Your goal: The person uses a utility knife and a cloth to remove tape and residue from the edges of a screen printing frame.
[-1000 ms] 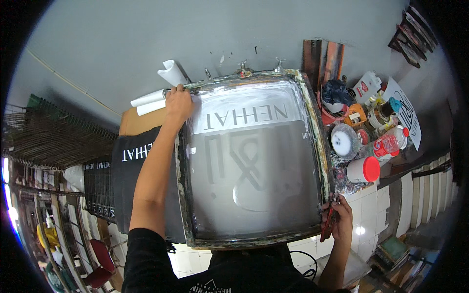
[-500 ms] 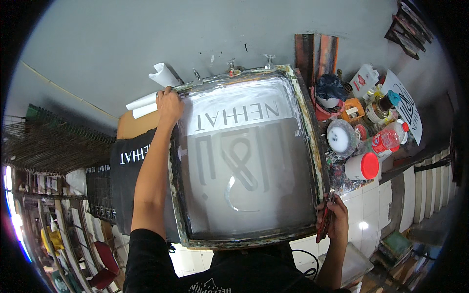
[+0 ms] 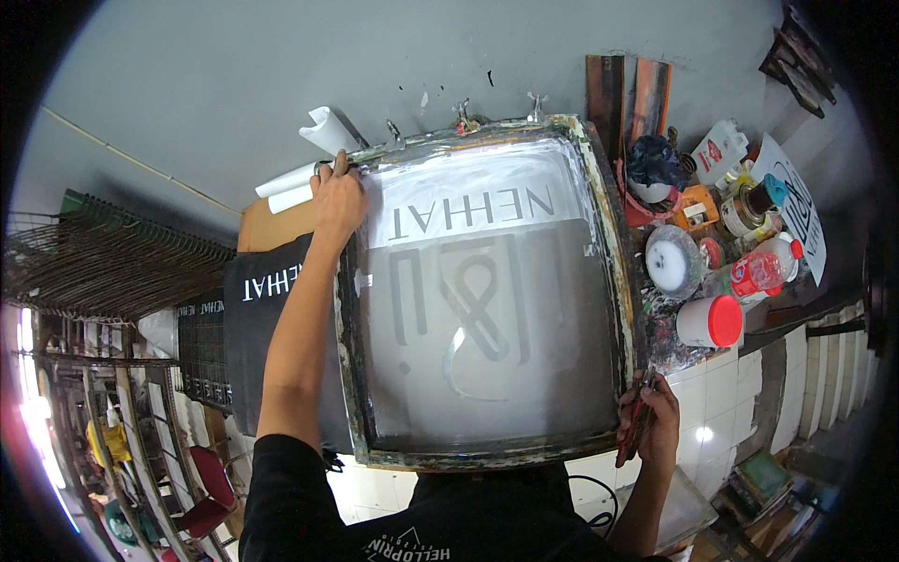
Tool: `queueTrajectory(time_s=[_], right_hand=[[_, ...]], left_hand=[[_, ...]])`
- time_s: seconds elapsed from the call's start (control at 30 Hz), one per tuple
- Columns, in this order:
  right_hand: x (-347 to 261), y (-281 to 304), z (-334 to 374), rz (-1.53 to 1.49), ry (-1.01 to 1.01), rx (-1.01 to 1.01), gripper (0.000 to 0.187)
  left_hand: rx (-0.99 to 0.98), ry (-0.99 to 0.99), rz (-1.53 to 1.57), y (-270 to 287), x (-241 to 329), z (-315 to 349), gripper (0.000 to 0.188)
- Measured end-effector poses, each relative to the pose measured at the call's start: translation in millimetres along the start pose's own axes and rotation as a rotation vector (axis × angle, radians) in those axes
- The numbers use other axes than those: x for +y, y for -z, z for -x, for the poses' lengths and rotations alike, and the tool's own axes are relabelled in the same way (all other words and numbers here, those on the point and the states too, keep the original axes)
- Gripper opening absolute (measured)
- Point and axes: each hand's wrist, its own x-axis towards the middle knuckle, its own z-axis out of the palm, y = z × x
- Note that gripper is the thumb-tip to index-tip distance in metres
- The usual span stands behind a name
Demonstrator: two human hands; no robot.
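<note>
A silk-screen printing frame [image 3: 625, 309] with worn, paint-stained edges lies in front of me. Its mesh [image 3: 487, 403] carries lettering and a looping emblem, with white ink across the far part. My left hand [image 3: 339, 199] is at the frame's far left corner, fingers closed around something small that they mostly hide. At the near right corner, my right hand [image 3: 659, 417] grips red-handled pliers [image 3: 633, 435] against the frame's side. Beneath my left forearm, black printed fabric [image 3: 267, 323] lies beside the frame.
Wing-nut clamps [image 3: 536, 107] line the frame's far edge. White paper rolls [image 3: 288, 184] lie past the left corner. To the right are a bowl of white ink [image 3: 669, 265], a red-lidded tub [image 3: 709, 321], a plastic bottle [image 3: 766, 267] and a tin [image 3: 743, 212]. A wire rack [image 3: 103, 253] stands left.
The whole view has shifted, so the frame and both hands appear slightly further right. Both hands keep their places at the frame's corners, and the pliers stay in the right hand.
</note>
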Motion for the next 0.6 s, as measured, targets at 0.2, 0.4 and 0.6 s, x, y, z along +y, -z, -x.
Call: queueTrajectory(time_s=[0.2,0.4,0.6], right_hand=[[0.1,1.1,-1.2,-0.005,0.006,-0.022,0.034],[2.0,0.4,-1.8,0.009,0.02,-0.009,0.035],[0.1,-2.1,-0.8,0.016,0.014,0.011,0.034]], left_hand=[[0.076,0.074,0.079,-10.5,-5.5,-14.9,0.02],[0.073,0.066,0.07,-19.5,-5.5,-24.4,0.027],[0.109,0.01,0.064,-19.9,-8.4,-23.7,0.019]])
